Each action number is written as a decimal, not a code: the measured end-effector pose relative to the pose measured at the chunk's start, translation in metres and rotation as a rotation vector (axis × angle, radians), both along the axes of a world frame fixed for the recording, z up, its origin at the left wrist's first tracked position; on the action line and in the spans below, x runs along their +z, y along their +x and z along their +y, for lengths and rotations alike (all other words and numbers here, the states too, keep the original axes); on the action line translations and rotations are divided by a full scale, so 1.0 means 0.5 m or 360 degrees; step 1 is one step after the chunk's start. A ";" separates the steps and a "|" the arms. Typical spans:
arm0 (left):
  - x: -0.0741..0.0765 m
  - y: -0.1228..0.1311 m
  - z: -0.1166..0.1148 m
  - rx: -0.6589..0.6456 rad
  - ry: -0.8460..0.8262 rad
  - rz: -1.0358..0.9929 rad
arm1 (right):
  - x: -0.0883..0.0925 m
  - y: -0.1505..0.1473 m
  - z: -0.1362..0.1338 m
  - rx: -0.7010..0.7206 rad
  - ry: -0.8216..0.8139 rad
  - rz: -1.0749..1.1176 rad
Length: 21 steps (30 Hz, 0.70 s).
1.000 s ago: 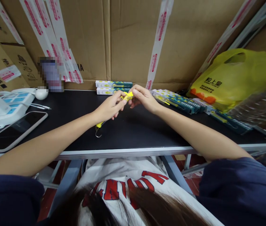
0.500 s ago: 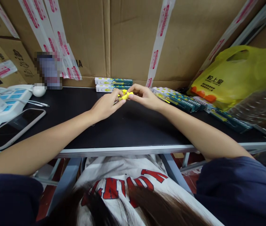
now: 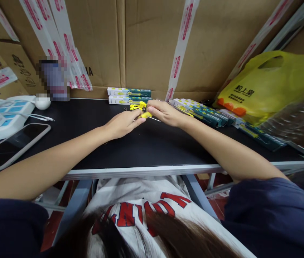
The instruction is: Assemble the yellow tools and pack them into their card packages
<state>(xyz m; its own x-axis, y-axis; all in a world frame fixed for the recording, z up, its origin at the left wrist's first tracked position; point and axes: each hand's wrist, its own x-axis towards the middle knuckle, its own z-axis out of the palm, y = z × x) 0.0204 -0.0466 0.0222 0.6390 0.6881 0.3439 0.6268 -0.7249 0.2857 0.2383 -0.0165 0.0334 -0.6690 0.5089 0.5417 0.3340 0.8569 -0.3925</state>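
Head view shows the left hand (image 3: 123, 124) pinching a yellow plastic tool (image 3: 145, 115) over the black table (image 3: 152, 148), near two stacked boxes (image 3: 129, 96), while the right hand (image 3: 164, 112), fingers curled, grips the tool's right end

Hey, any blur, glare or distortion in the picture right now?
Head view: a pixelated patch sits upper left; the phone shows faint reflections; the clear plastic at right looks soft; edges seem stretched, likely wide-angle; hands look fairly sharp, but fine detail on the yellow parts is too small to tell.
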 end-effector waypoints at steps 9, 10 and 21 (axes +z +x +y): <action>-0.002 0.000 -0.001 0.0017 0.0036 0.0072 | -0.008 -0.001 -0.007 -0.0097 0.0083 -0.0128; -0.001 0.000 -0.001 0.0016 0.0049 0.0069 | -0.007 0.000 -0.009 -0.0093 0.0099 -0.0133; 0.003 0.009 -0.018 0.0161 0.0096 0.0198 | -0.015 -0.008 -0.017 -0.0023 -0.0066 -0.0063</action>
